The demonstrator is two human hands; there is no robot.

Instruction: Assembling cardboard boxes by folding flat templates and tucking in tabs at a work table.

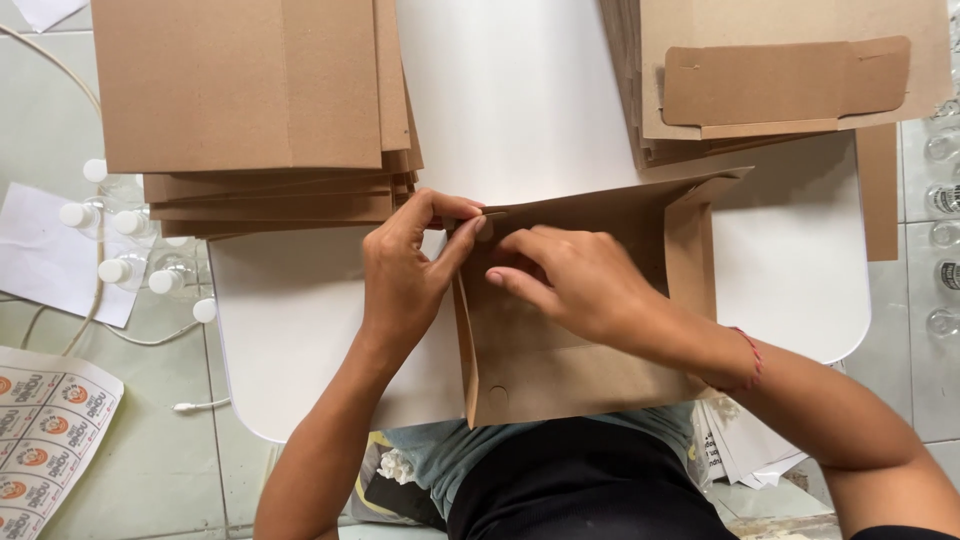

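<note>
cardboard sheet (590, 330), brown and partly folded, lies at the centre of the frame on the near edge of the white bench (520, 90), its lower edge hanging over toward the person's lap. its left side is bent up into a narrow standing wall, and a flap rises along its right side.

the bench fills the middle of the frame from top to bottom. at upper left on it sits a tall stack of flat brown sheets (260, 100), fanned out at its lower edge. at upper right sits a second stack (780, 90), with a cut-out brown piece lying on top.

the right hand (570, 280) lies flat on the sheet, fingers pressed down near the upper left corner, thumb tucked under. the left hand (410, 270) pinches that same corner, thumb and fingertips closed on the top of the folded edge. the two hands touch at the fingertips.

on the tiled floor at left stand small clear bottles with white caps (130, 250), beside white paper. at lower left lies a sheet of round printed stickers (45, 440). more clear bottles (945, 200) line the right edge of the frame.
</note>
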